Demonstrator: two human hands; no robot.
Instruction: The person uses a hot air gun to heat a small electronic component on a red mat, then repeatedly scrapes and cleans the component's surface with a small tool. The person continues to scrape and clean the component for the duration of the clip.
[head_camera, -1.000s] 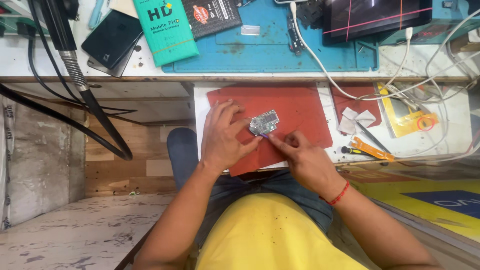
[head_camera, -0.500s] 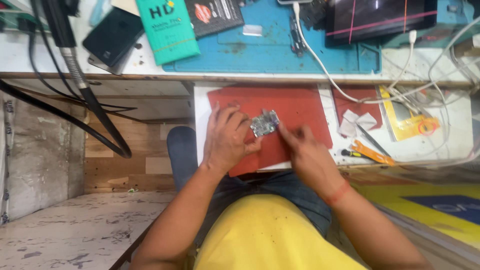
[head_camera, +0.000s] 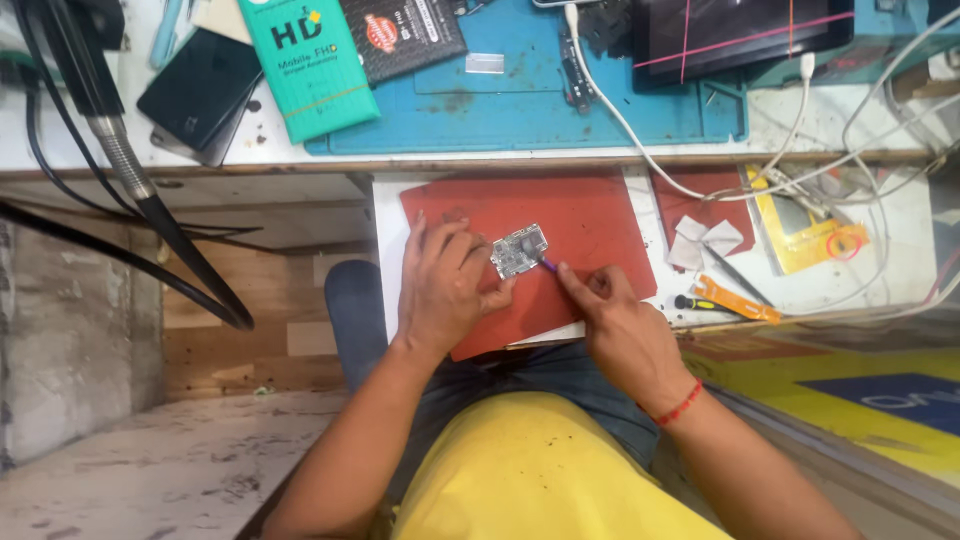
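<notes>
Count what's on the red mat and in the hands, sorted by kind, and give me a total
Hands: 2, the left hand and the right hand
Small circuit boards: 1, the circuit board held by the left hand
Thin purple-tipped tools: 1, the tool in the right hand
Red mats: 1, the red mat
Total: 5

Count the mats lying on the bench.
2: a blue mat on the upper bench, and a red mat under the circuit board. Clutter may hide others.
</notes>
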